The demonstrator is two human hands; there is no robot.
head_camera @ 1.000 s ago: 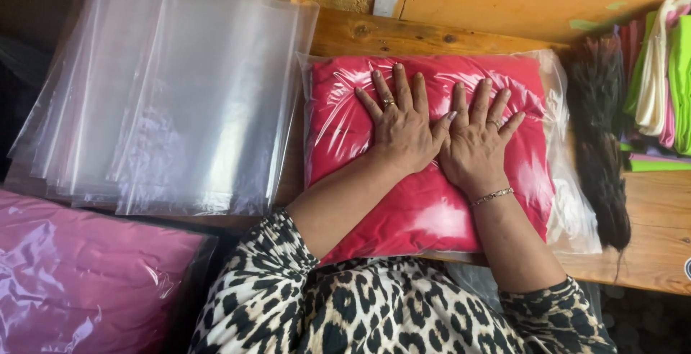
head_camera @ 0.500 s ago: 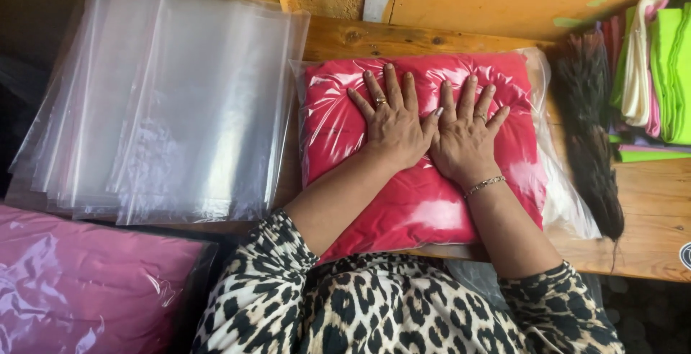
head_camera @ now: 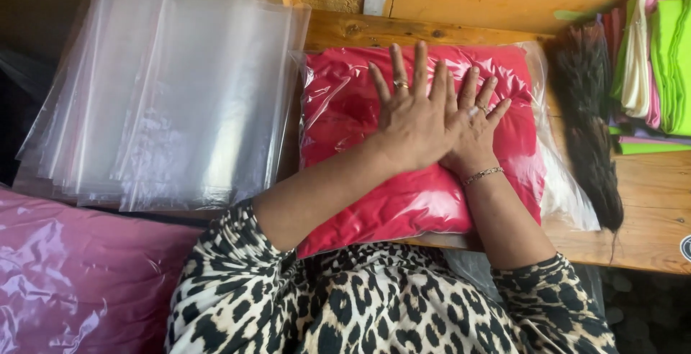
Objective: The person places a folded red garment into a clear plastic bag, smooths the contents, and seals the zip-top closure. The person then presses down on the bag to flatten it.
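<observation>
Head view: a person in a leopard-print top leans over a wooden worktop and presses on a bagged garment.
Thing in hand: a red folded cloth sealed loosely in a clear plastic bag, lying flat on the worktop right in front of the person, its open end trailing off to the right.
Left hand: flat on the bag, fingers spread, palm down; nothing grasped, the grip is open.
Right hand: also flat with the grip open, fingers fanned, tucked partly under the edge of the left hand, so the two overlap at the middle of the bag.
Step in hand: by the look of it, air is being pressed out of the bag and the cloth flattened.
Next move calls for: probably a sweep of both palms toward the open right end, then a fold or seal of the loose plastic there; pressure should stay even so the cloth does not bunch.
Nearby: a stack of empty clear bags to the left, a pink bagged bundle at lower left, folded green and white cloths at far right, a dark tasselled bundle just beside the bag.
</observation>
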